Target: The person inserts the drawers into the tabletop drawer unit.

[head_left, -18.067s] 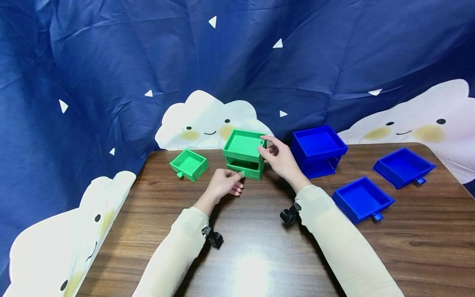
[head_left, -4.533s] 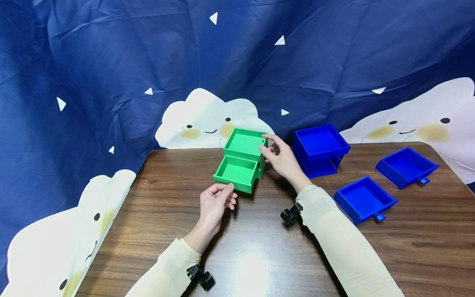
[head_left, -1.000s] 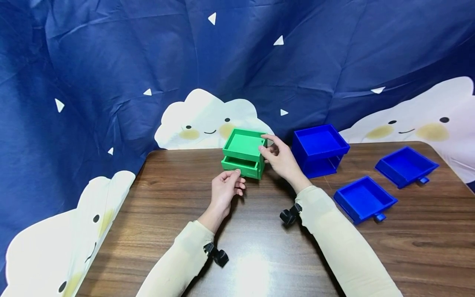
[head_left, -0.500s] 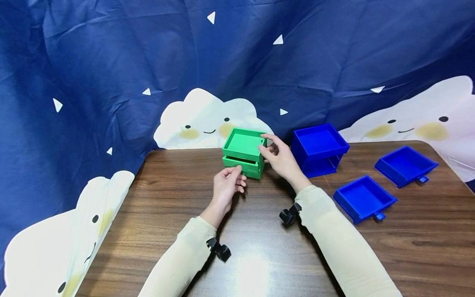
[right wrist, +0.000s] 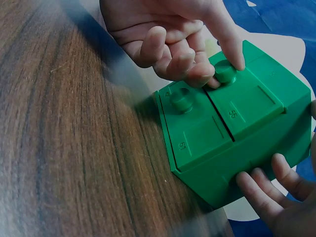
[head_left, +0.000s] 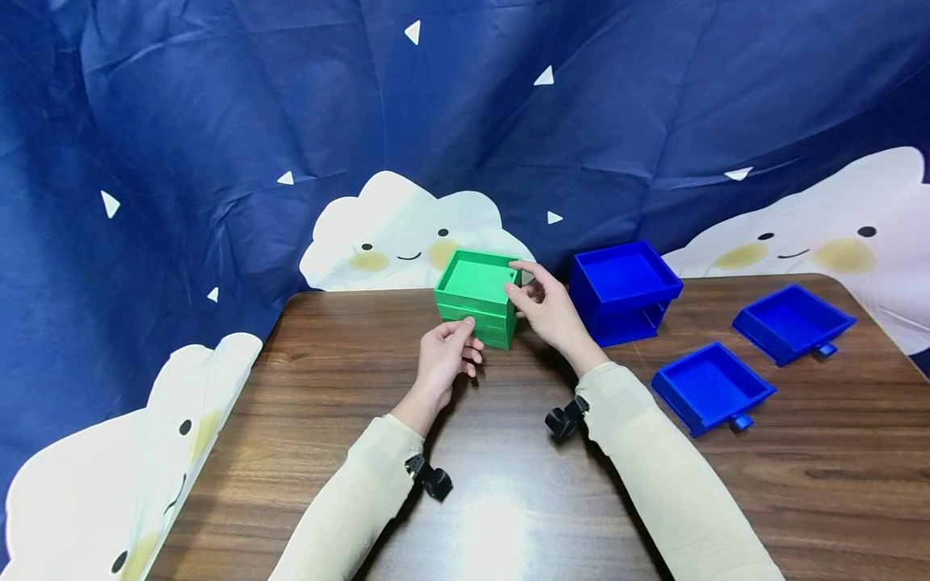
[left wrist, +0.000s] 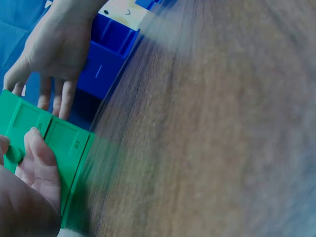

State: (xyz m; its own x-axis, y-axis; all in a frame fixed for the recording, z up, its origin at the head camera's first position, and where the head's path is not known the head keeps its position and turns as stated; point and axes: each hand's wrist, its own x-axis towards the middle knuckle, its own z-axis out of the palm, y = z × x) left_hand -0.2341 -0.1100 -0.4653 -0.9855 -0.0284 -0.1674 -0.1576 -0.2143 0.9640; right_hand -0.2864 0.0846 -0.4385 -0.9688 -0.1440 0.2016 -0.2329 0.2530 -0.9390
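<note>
A small green drawer cabinet (head_left: 475,278) with a shallow tray top stands on the table. Both its drawers sit flush in the frame. My left hand (head_left: 439,359) is in front of it, thumb and finger pinching the round knob (right wrist: 225,72) of the upper drawer (right wrist: 256,101). Below that, the lower drawer (right wrist: 197,131) has its own knob (right wrist: 181,100), untouched. My right hand (head_left: 548,315) holds the cabinet's right side, thumb and index at the top rim and the other fingers along the side wall.
Right of the green cabinet stands a blue cabinet frame (head_left: 626,278) with an open front. Two blue drawers (head_left: 715,383) lie separately on the wooden table (head_left: 327,484) further right. A dark blue cloth (head_left: 465,105) with clouds hangs close behind.
Earliest, the upper green drawer lay loose at the left; later it was partly in the cabinet. Over the last second my left hand has pushed it flush. My right hand has stayed put.
</note>
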